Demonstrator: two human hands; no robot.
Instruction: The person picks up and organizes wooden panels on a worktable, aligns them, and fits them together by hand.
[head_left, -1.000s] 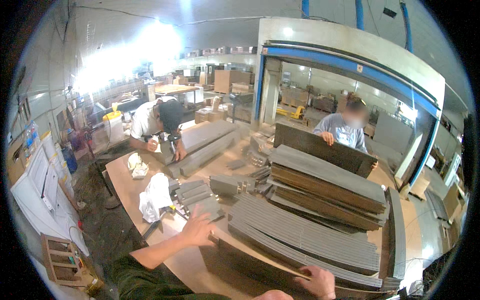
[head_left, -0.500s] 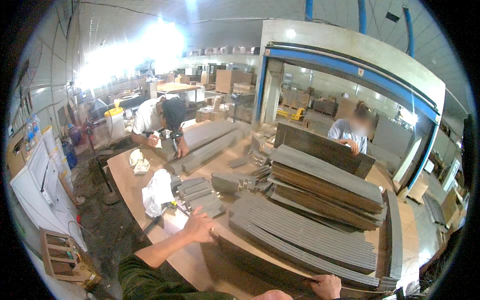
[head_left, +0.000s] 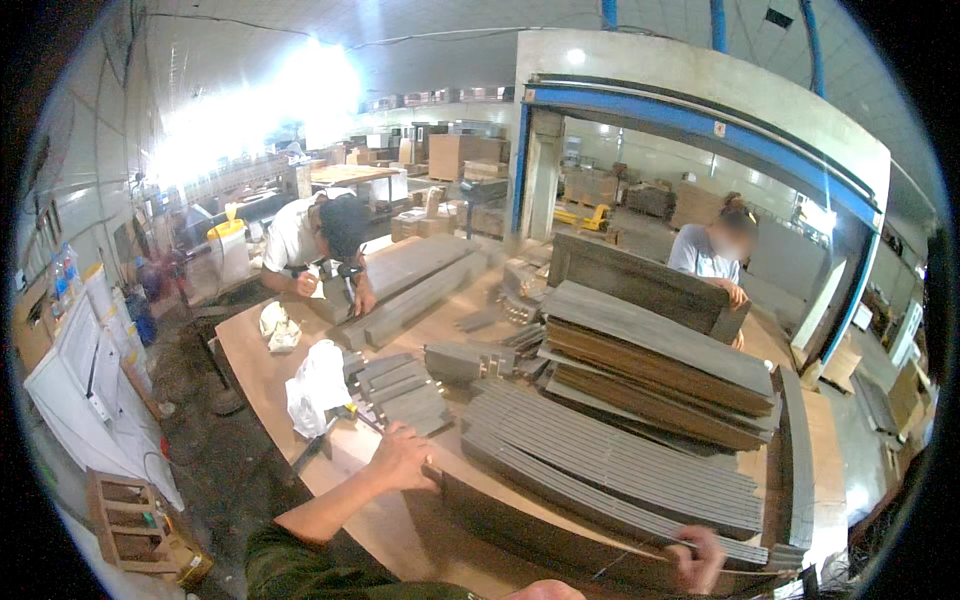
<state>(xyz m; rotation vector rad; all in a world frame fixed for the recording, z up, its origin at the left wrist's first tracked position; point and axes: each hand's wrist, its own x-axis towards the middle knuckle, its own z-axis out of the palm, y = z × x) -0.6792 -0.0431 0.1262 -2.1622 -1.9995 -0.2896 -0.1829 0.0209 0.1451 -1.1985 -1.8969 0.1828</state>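
A long dark grey board (head_left: 540, 525) stands on its edge along the near side of the table. My left hand (head_left: 405, 462) is closed around the board's left end, thumb and fingers curled over the corner. Toward the other end, my right hand (head_left: 700, 560) is curled at the board's upper edge; it is slightly blurred and its fingertips are partly hidden. Just beyond the board lies a wide row of thin grey strips (head_left: 620, 460). Short grey pieces (head_left: 400, 392) and a white plastic bag (head_left: 318, 385) lie past my left hand.
The wooden table (head_left: 262, 352) carries a tall stack of grey panels (head_left: 655, 365) and long grey boards (head_left: 420, 290) at the far left. One co-worker (head_left: 310, 240) bends over those boards; another (head_left: 712, 255) holds an upright panel (head_left: 640, 285) at the far right. A blue-and-white frame (head_left: 700, 115) rises behind.
My right hand has moved right along the board's edge. The board shows further to the right, while my left hand stays near its left end. The far-right co-worker's hand has shifted along the upright panel.
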